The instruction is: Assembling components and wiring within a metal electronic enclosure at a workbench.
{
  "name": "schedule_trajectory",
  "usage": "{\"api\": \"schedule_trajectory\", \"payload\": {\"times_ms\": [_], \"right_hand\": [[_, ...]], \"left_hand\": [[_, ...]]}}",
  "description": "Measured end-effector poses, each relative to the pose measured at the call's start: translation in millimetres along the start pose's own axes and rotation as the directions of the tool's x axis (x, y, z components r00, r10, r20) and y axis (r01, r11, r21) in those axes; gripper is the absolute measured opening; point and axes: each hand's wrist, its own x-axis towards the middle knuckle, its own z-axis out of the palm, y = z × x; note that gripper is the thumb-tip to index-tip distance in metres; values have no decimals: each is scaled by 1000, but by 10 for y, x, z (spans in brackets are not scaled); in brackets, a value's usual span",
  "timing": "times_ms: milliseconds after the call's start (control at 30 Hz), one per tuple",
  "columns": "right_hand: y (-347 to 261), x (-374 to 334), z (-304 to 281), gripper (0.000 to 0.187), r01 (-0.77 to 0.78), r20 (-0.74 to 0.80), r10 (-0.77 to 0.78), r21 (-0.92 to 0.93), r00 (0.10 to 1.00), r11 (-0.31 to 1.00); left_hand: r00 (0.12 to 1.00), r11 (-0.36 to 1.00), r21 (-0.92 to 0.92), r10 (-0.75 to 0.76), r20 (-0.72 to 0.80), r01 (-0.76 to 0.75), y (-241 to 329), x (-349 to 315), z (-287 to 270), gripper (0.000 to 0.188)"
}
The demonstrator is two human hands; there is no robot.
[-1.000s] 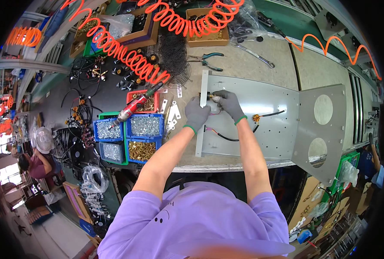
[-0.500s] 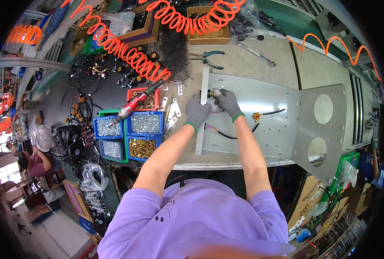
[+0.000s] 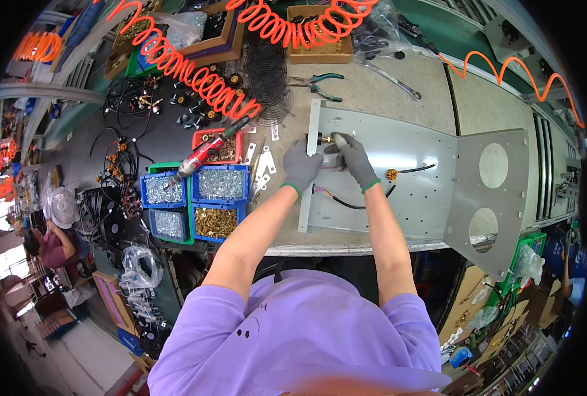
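Surrounding the left grip [image 3: 303, 163], a gloved grey hand, are several items on the worktop [image 3: 425, 99]. Just to its left lie flat white perforated metal strips [image 3: 265, 165]. Further left are a red plastic bin [image 3: 239, 146] of small fasteners, blue plastic bins [image 3: 246, 185] of silver and brass-coloured pieces, and a red-and-black powered driver [image 3: 204, 157] lying across them. An orange coiled hose [image 3: 214, 97] extends from the driver, up and left of both grips. Black round wire guards [image 3: 265, 82] lie beyond the left grip; teal-handled pliers [image 3: 325, 78] and a silver wrench [image 3: 394, 80] lie beyond the right grip [image 3: 347, 158], also gloved in grey.

Below and right of the right grip, a black cable with a copper-coloured wound ring [image 3: 391, 174] rests on a grey sheet-metal chassis [image 3: 412, 211]. An upright grey metal flange [image 3: 313, 125], the chassis's left end, stands between the two grips.

A small brass-and-black cylindrical fitting [image 3: 324, 139] sits at the flange, just above and right of the left grip, its brass end at the right grip's fingertips. The left grip is clenched on the flange; whether the right grip is grasping the fitting or only touching it cannot be told.
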Motion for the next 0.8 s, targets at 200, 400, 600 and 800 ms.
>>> {"api": "schedule_trajectory", "payload": {"times_ms": [200,400,600,800], "right_hand": [[200,180,96,34,206,-16,-218,-254,976,945],[162,274,125,39,48,-98,-112,-498,989,866],[119,182,154,41,132,-63,-142,-148,988,980],[-23,255,54,40,-227,39,255,-337,966,914]], "left_hand": [[1000,1000,-16,-18,23,18,-10,9,43,33],[1000,1000,14,3,6,-3,4,3,43,32],[1000,1000,31,-4,8,3,6,-5,14,33],[997,999,24,-47,69,45,47,2,-36,34]]}}
